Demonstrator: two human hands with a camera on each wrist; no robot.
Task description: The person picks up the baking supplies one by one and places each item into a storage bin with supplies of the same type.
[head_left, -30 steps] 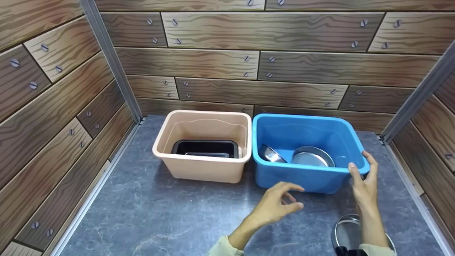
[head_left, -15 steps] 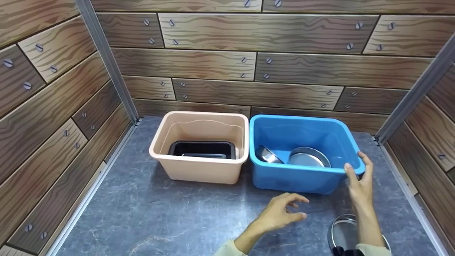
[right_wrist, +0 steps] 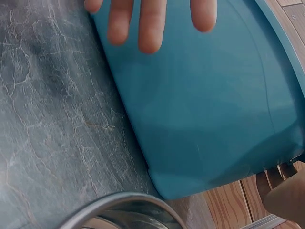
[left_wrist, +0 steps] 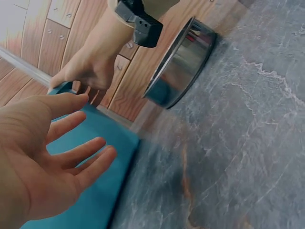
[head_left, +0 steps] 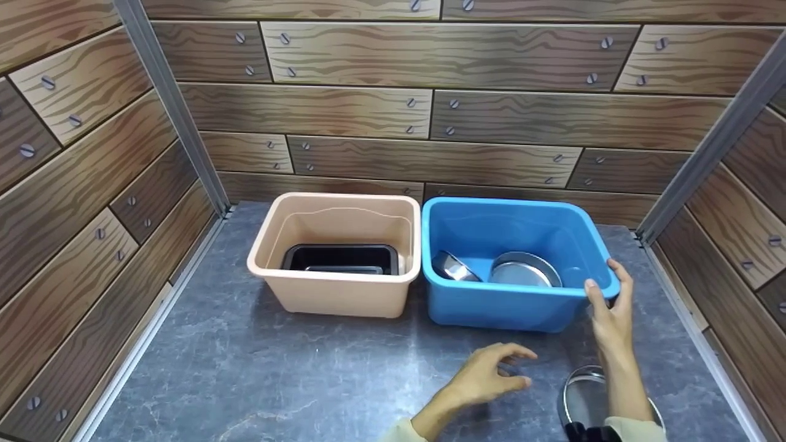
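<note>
My right hand [head_left: 614,313] grips the rim of the blue bin [head_left: 497,307] at its right front corner, thumb on the near side. In front of the bin, my left hand [head_left: 488,376] is held over the floor, fingers loosely bent and nothing in them; the left wrist view shows its palm facing up beside the bin's wall. Inside the blue bin lie a round metal pan [head_left: 522,273] and a smaller shiny metal tin [head_left: 454,268], tilted against the left wall. Another round metal pan [left_wrist: 183,64] stands on the floor below my right forearm, which partly covers it in the head view.
A peach bin [head_left: 338,298] stands against the blue bin's left side. It holds a black rectangular pan [head_left: 344,252]. Wood-patterned walls [head_left: 344,110] close off the back and both sides of the grey marbled floor [head_left: 276,368].
My left hand has drawn slightly down, away from the blue bin. My right hand keeps its grip on the corner. The head view has turned a little to the right.
</note>
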